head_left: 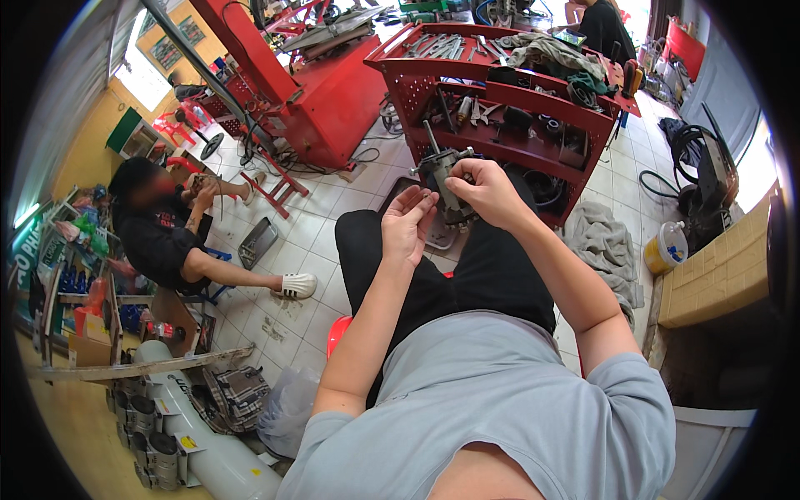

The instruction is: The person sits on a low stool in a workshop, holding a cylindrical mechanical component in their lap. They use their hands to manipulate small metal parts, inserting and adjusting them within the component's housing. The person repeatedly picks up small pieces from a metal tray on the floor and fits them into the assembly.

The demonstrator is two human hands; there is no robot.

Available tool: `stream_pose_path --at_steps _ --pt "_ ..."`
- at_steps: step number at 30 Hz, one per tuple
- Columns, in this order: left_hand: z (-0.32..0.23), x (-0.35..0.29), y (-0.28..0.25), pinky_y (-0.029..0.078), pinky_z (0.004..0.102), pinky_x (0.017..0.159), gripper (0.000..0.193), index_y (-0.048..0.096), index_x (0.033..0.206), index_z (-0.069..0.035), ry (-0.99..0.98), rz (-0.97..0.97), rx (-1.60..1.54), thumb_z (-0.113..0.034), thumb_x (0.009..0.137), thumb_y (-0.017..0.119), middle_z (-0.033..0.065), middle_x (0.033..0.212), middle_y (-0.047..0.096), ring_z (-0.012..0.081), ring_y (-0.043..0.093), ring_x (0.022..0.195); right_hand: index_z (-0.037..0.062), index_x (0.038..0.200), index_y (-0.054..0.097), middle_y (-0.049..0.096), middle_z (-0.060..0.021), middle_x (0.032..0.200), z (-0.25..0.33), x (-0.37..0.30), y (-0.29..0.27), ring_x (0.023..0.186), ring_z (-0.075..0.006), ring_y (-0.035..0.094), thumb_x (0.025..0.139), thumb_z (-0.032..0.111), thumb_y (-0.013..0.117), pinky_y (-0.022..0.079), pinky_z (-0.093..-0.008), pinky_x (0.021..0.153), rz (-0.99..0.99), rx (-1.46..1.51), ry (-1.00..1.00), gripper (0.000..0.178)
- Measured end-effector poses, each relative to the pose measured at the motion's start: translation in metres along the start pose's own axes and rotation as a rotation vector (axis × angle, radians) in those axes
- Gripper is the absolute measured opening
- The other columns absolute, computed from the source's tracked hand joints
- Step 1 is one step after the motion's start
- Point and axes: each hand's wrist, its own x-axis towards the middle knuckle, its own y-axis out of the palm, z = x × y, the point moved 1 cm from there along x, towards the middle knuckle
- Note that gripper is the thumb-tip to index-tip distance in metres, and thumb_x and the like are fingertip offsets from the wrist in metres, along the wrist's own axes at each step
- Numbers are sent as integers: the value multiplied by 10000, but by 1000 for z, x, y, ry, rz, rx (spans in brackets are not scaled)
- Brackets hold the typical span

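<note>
A grey metal machine part [443,177] with a thin shaft rising from its top stands between my knees. My right hand [487,193] is at its right side, thumb and fingers closed in a pinch. What the pinch holds, if anything, is hidden. Just left of the part, my left hand [408,223] is raised palm up with its fingers curled and the fingertips pressed together. Anything between those fingertips is too small to make out. A metal tray [442,240] shows in part below the machine part.
A red tool cart [500,167] carrying wrenches [442,47] and rags stands just ahead. A seated person [158,225] works at the left, near a dark tray [257,242] on the tiles. Grey cloth [602,250] and a yellow-white bucket [664,248] lie to the right.
</note>
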Motion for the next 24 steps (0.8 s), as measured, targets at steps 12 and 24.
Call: stream_pose_path --at_steps 12,24 --pt "10 2 -11 509 229 608 156 652 1045 -74 -70 134 45 -78 890 649 24 904 683 107 653 796 -51 849 634 557 -71 632 9 -2 0 600 -101 499 826 179 616 420 -299 554 33 -24 17 232" --pt "5 -1 -3 427 177 557 172 657 1049 -68 -69 156 86 -111 884 670 -14 890 665 61 607 745 -33 828 616 535 21 659 7 -3 3 614 -37 444 870 138 613 379 -235 528 90 3 20 176"
